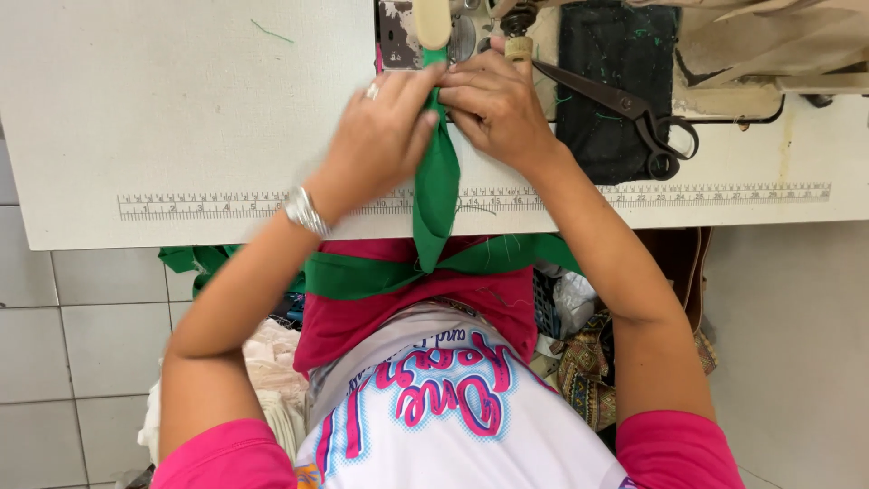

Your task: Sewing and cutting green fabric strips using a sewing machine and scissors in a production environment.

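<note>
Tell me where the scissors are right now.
In the head view, the black scissors lie on the dark cloth at upper right of the table, just right of the right hand.

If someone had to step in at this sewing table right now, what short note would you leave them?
Left hand: pinching the green fabric strip from its left side.
Right hand: pinching the same strip from the right, just below the sewing machine.
The strip runs off the table edge into the lap.
Scissors lie to the right on a dark cloth.
How much is stitched cannot be told.
</note>
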